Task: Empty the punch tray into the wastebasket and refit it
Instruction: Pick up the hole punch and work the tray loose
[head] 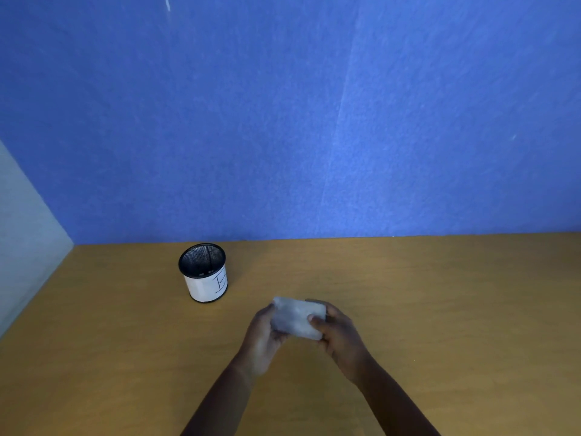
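Observation:
A pale grey rectangular object, the hole punch with its tray side facing me (297, 317), is held just above the desk in both hands. My left hand (262, 336) grips its left end and my right hand (338, 332) grips its right end, thumb on top. The object is blurred, so I cannot tell whether the tray is seated or loose. The wastebasket (203, 276), a small black mesh cup wrapped in white paper with black pen marks, stands upright to the upper left of my hands, apart from them. A few small specks lie at its bottom.
The brown wooden desk (440, 309) runs to a blue felt partition (283, 121) at the back. A grey panel (22, 247) closes the left side.

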